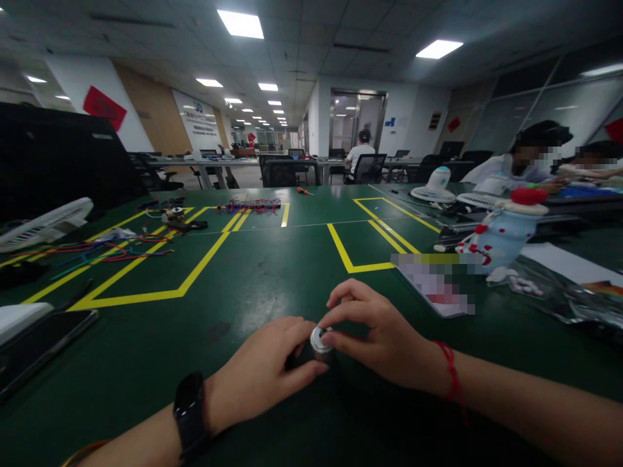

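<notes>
A small silver metal cylinder (320, 350) with a ring-shaped top stands on the green table (272, 259), close to its near side. Around its left side curls my left hand (265, 363), closed on it with the thumb in front; the far fingertips are hidden. My right hand (382, 337) comes in from the right, thumb and index finger pinched together at the cylinder's top. A dark spot shows between those fingertips, too small to name. The other right fingers are bent and raised off the table.
Phones lie at left (48, 350) and right (433, 285), the right one blurred out. Coloured wires (111, 250), a wire bundle (253, 205), an orange screwdriver (305, 191), white fans (435, 185) and a blue snowman-like bottle (511, 233) stand or lie around. People sit beyond.
</notes>
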Demonstrator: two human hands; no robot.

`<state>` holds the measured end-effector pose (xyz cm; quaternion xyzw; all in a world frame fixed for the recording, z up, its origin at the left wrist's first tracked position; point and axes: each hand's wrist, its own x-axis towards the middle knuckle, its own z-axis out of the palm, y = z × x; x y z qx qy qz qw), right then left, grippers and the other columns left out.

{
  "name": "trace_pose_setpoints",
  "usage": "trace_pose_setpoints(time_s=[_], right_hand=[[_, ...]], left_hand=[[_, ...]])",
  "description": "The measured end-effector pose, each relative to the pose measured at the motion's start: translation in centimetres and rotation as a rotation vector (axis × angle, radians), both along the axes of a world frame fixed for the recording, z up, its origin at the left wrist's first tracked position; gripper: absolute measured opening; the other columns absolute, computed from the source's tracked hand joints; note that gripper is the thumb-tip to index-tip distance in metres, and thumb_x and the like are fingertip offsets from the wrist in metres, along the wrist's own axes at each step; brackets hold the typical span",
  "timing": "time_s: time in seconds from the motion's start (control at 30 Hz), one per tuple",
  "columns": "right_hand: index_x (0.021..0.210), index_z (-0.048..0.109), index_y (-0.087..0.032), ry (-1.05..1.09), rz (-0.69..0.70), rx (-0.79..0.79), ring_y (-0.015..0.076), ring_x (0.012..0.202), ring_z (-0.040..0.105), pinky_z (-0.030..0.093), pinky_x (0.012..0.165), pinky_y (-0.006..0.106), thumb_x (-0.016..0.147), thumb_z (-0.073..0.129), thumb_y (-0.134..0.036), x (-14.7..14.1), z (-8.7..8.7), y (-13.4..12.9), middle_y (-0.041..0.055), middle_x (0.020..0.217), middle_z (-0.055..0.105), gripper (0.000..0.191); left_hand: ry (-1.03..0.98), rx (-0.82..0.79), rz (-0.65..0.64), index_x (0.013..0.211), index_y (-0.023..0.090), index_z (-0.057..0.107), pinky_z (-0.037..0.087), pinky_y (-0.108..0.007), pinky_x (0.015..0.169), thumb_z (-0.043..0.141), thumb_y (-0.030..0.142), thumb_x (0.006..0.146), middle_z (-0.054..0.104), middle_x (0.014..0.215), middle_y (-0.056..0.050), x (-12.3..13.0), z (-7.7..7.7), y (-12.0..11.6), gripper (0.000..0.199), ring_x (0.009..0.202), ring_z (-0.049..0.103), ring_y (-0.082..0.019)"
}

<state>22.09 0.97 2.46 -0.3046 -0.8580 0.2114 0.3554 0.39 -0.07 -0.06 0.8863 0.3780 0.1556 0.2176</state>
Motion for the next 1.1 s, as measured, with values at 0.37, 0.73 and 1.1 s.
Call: trace_pose_setpoints(time_s=[0.37,0.73,1.1], right_hand=[[0.09,0.072,-0.018,0.106,-0.191,-0.163,0.018,0.094,0.058,0.044,0.084,0.032,0.093,0.056,-0.036,2.9,-0.4,2.4,0.0057,0.099,0.062,0.024],[0.088,0.072,-0.016,0.032,-0.371,-0.386,0.0165,0.073,0.057,0.044,0.066,0.03,0.092,0.052,-0.045,5.6,-3.4,6.1,0.0043,0.083,0.067,0.035],[0.09,0.072,-0.019,0.007,-0.011,-0.242,0.013,0.08,0.056,0.046,0.07,0.025,0.085,0.068,-0.027,-0.3,0.4,0.1,0.0024,0.096,0.06,0.011]], left_hand=[[0.007,-0.001,0.013,0.089,0.02,0.053,0.034,-0.028,0.065,0.06,0.036,0.093,0.055,0.083,0.001,0.0,0.3,0.1,0.018,0.074,0.049,-0.017],[0.008,0.0,0.023,0.09,0.02,0.053,0.034,-0.028,0.065,0.06,0.035,0.092,0.055,0.084,0.001,-0.1,0.3,0.0,0.016,0.075,0.049,-0.018],[0.006,0.014,0.012,0.095,0.02,0.055,0.037,-0.029,0.068,0.058,0.034,0.092,0.058,0.087,-0.001,0.0,0.1,0.0,0.015,0.077,0.051,-0.018]])
